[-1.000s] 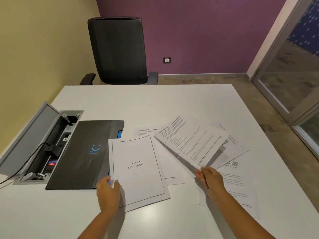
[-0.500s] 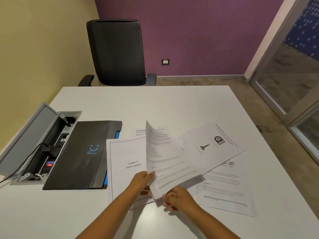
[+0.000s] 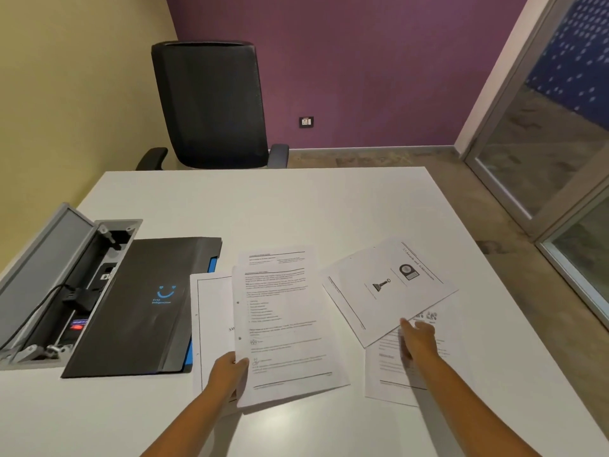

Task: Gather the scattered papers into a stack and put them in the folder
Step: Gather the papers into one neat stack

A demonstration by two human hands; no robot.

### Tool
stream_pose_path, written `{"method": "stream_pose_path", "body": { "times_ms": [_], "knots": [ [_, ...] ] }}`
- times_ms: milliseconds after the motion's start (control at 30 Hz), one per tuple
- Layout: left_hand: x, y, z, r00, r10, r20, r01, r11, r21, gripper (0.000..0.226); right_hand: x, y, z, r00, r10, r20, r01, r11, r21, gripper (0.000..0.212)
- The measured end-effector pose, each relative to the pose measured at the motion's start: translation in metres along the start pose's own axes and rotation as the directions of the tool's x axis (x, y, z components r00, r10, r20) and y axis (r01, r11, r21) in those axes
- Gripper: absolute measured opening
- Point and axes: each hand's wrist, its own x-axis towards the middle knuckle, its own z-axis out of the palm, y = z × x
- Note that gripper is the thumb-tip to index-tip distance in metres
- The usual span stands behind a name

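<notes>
A closed black folder (image 3: 145, 305) with a blue smile logo lies at the left of the white table (image 3: 296, 206). My left hand (image 3: 227, 374) grips the lower left corner of a small paper stack (image 3: 283, 331); a text sheet is on top and a bordered title page below. Another sheet (image 3: 273, 257) sticks out behind the stack. My right hand (image 3: 417, 338) reaches out, fingers apart, touching the near edge of a picture sheet (image 3: 385, 285). That sheet overlaps a text sheet (image 3: 389, 374) lying under my right wrist.
An open grey cable box (image 3: 49, 285) with plugs and a black cord is set into the table at the far left, touching the folder. A black office chair (image 3: 211, 103) stands behind the table. A glass door (image 3: 560, 127) is on the right.
The text sheet that both hands held upright now lies flat on the title page, held by my left hand. My right hand let go and moved right to the picture sheet.
</notes>
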Motion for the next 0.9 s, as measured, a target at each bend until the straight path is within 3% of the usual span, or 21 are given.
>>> {"method": "stream_pose_path", "body": {
  "times_ms": [33,133,267,400,533,600,900],
  "knots": [
    [0.0,0.0,0.0,1.0,0.001,0.002,-0.001,1.0,-0.012,0.029,0.006,-0.003,0.0,0.992,0.095,0.081,-0.106,0.982,0.156,0.012],
    [0.003,0.001,0.001,1.0,0.002,0.007,-0.002,0.998,-0.066,0.029,0.02,-0.003,0.005,0.953,0.186,0.24,-0.273,0.873,0.405,0.029],
    [0.003,0.003,0.0,1.0,-0.008,0.002,0.008,0.994,-0.111,0.028,0.022,-0.003,0.017,0.935,0.162,0.316,-0.285,0.872,0.398,0.031],
    [0.0,0.003,-0.001,1.0,-0.016,0.011,0.017,0.993,-0.117,0.026,0.023,-0.003,0.022,0.944,0.164,0.286,-0.273,0.876,0.399,0.031],
    [-0.001,0.001,-0.001,1.0,-0.025,0.018,0.027,0.993,-0.112,0.024,0.021,-0.002,0.024,0.919,0.132,0.371,-0.322,0.796,0.512,0.036],
    [-0.001,0.0,0.0,0.999,-0.031,0.021,0.033,0.994,-0.108,0.024,0.019,-0.007,0.027,0.92,0.126,0.37,-0.322,0.782,0.533,0.028],
    [-0.001,0.004,-0.001,0.999,-0.029,0.019,0.031,0.995,-0.094,0.027,0.027,-0.021,0.036,0.934,0.188,0.304,-0.288,0.899,0.33,0.024]
  ]
}}
